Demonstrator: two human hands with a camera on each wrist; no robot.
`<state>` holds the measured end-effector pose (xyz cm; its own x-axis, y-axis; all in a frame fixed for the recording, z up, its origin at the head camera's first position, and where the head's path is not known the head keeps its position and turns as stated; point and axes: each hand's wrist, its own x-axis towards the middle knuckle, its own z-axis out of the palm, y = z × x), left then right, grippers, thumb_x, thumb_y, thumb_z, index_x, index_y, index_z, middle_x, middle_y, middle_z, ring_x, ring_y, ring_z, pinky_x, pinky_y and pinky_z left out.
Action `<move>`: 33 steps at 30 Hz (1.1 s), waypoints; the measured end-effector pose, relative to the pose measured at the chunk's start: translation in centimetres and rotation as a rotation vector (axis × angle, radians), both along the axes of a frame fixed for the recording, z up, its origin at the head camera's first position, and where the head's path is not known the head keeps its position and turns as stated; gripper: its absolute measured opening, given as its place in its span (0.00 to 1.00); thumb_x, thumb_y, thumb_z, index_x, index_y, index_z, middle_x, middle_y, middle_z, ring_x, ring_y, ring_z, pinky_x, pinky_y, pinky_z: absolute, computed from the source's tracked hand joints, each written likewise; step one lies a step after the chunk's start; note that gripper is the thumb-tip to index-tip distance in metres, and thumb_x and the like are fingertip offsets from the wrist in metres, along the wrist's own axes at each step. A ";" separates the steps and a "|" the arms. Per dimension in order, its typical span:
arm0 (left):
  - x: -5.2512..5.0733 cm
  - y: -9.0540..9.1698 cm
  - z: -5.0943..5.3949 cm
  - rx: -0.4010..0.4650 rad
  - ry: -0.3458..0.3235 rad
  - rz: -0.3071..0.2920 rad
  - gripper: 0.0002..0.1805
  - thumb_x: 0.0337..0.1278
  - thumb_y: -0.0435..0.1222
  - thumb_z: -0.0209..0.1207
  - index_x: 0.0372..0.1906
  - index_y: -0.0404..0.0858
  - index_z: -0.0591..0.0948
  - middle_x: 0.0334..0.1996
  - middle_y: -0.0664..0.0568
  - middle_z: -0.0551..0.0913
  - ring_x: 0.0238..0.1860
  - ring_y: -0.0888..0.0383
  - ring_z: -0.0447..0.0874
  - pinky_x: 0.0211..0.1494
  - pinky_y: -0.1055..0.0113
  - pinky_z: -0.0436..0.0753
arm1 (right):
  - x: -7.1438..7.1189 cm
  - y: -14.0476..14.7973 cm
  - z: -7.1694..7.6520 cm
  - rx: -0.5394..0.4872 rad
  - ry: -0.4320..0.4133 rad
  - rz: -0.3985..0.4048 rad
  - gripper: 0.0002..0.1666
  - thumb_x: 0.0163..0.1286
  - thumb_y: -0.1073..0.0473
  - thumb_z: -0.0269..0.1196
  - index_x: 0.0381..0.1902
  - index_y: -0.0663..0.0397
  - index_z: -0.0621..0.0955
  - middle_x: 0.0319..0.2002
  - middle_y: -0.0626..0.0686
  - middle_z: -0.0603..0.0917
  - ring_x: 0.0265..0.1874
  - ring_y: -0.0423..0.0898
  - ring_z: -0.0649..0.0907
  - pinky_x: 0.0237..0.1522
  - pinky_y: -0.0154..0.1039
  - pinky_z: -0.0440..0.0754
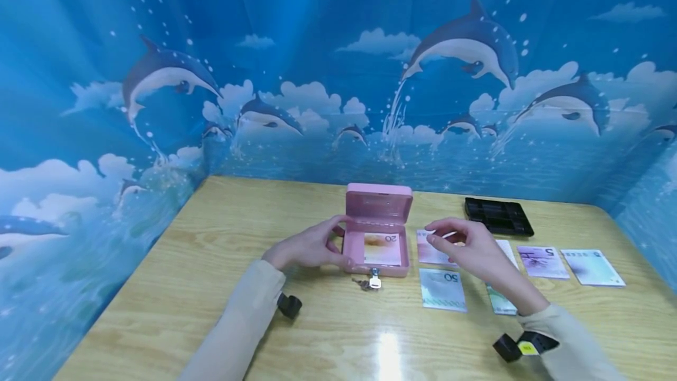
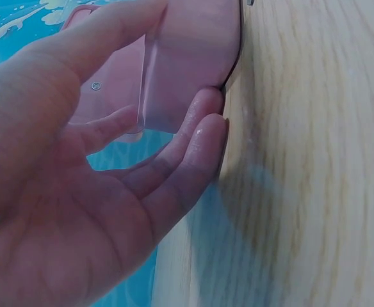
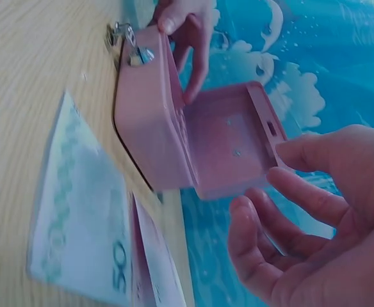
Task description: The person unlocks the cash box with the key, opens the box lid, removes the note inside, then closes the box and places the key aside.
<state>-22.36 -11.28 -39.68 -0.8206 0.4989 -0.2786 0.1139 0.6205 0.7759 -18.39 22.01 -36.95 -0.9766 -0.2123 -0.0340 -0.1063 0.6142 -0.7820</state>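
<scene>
A pink cash box [image 1: 388, 271] stands on the table, its lid [image 1: 378, 203] raised. Inside lies a banknote [image 1: 382, 256] marked 20. Keys [image 1: 375, 281] hang from the lock at the front. My left hand [image 1: 316, 246] grips the box's left side, thumb at the front corner and other fingers along the side wall. To the right of the box, my right hand [image 1: 476, 247] hovers above a pinkish banknote [image 1: 429, 253], fingers loosely bent and holding nothing. In the right wrist view, that hand [image 3: 328, 211] appears in front of the raised lid.
Nearer me lies a greenish banknote [image 1: 443, 293] marked 50. Another green note [image 1: 501, 303] is partly hidden by my right arm. Farther right are a purple 5 note [image 1: 543, 262] and a pale blue note [image 1: 593, 268]. A black compartment tray [image 1: 498, 216] sits behind them, near the dolphin-print backdrop [image 1: 317, 151].
</scene>
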 end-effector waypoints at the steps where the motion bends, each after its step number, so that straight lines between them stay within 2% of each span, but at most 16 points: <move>1: 0.0 0.0 0.0 -0.001 -0.002 0.000 0.55 0.49 0.50 0.76 0.80 0.57 0.56 0.69 0.48 0.72 0.52 0.57 0.84 0.62 0.55 0.83 | -0.1 -0.3 -0.1 -0.004 0.002 0.004 0.22 0.75 0.47 0.64 0.59 0.53 0.83 0.51 0.55 0.87 0.47 0.51 0.85 0.36 0.42 0.87; 8: -0.1 0.0 0.0 0.002 -0.001 -0.004 0.55 0.49 0.50 0.76 0.80 0.57 0.57 0.69 0.48 0.72 0.51 0.58 0.83 0.62 0.56 0.83 | -1.2 -2.4 -0.9 -0.009 0.009 -0.020 0.24 0.70 0.48 0.68 0.59 0.52 0.83 0.49 0.56 0.86 0.48 0.51 0.85 0.38 0.39 0.85; 15: -0.1 0.0 0.0 0.003 -0.006 0.000 0.56 0.48 0.50 0.77 0.80 0.58 0.56 0.70 0.48 0.72 0.51 0.57 0.84 0.62 0.55 0.83 | -2.0 -4.2 -2.2 0.061 0.097 -0.002 0.24 0.67 0.52 0.71 0.58 0.53 0.83 0.49 0.60 0.83 0.43 0.50 0.85 0.36 0.39 0.84; 20: -0.2 -0.1 -0.2 0.005 -0.004 -0.005 0.56 0.48 0.51 0.77 0.80 0.57 0.56 0.70 0.48 0.72 0.50 0.58 0.84 0.63 0.55 0.83 | -2.6 -5.2 -3.0 0.137 0.163 -0.003 0.30 0.60 0.54 0.76 0.58 0.54 0.81 0.46 0.61 0.80 0.40 0.51 0.85 0.39 0.42 0.85; 24: -0.2 0.0 -0.3 0.010 -0.005 -0.006 0.56 0.48 0.50 0.77 0.80 0.57 0.56 0.69 0.48 0.72 0.50 0.58 0.84 0.62 0.55 0.83 | -2.8 -5.8 -3.4 0.184 0.138 -0.022 0.33 0.55 0.56 0.78 0.58 0.52 0.78 0.46 0.60 0.77 0.41 0.51 0.82 0.37 0.39 0.81; 29: -0.3 0.0 -0.3 0.010 -0.009 -0.004 0.56 0.47 0.51 0.77 0.80 0.58 0.57 0.70 0.48 0.72 0.49 0.58 0.84 0.62 0.55 0.83 | -2.7 -6.6 -3.4 0.258 0.126 -0.021 0.29 0.52 0.58 0.80 0.49 0.52 0.78 0.42 0.58 0.75 0.38 0.49 0.76 0.32 0.37 0.72; 33: -0.3 0.0 -0.3 0.013 -0.012 -0.003 0.56 0.47 0.51 0.77 0.80 0.58 0.57 0.70 0.47 0.72 0.49 0.58 0.84 0.61 0.56 0.83 | -2.6 -7.0 -3.5 0.313 0.117 -0.023 0.27 0.52 0.57 0.81 0.45 0.52 0.78 0.41 0.56 0.73 0.36 0.49 0.72 0.29 0.37 0.70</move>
